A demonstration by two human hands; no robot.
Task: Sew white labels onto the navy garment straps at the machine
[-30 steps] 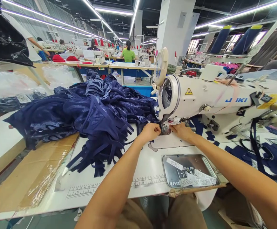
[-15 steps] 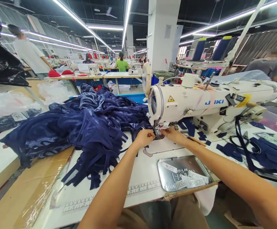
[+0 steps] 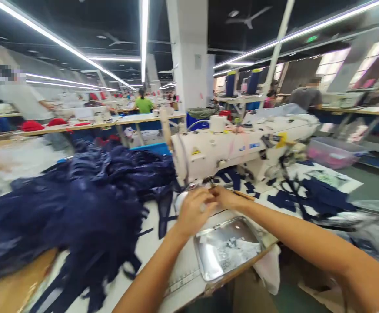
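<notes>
My left hand (image 3: 196,210) is closed, its fingers curled in towards my other hand, just in front of the sewing machine (image 3: 209,150). My right hand (image 3: 224,198) meets it there in a pinch near the machine's needle area. Whatever lies between the fingertips is hidden and smeared by motion. Left of my hands a big heap of navy blue garments (image 3: 75,204) with dangling straps covers the table. A shiny metal tray (image 3: 205,261) with white labels (image 3: 238,250) sits just below my hands.
Navy fabric scraps (image 3: 284,200) and a larger navy cloth pile (image 3: 326,195) lie to the right. A clear plastic bin (image 3: 334,152) stands beyond. Cardboard (image 3: 29,282) is at the lower left. Other people work farther back, one in a green shirt (image 3: 144,105).
The view has swung right and blurred. My hands have come closer together and back from the needle towards me. The left hand now overlaps the right fingertips.
</notes>
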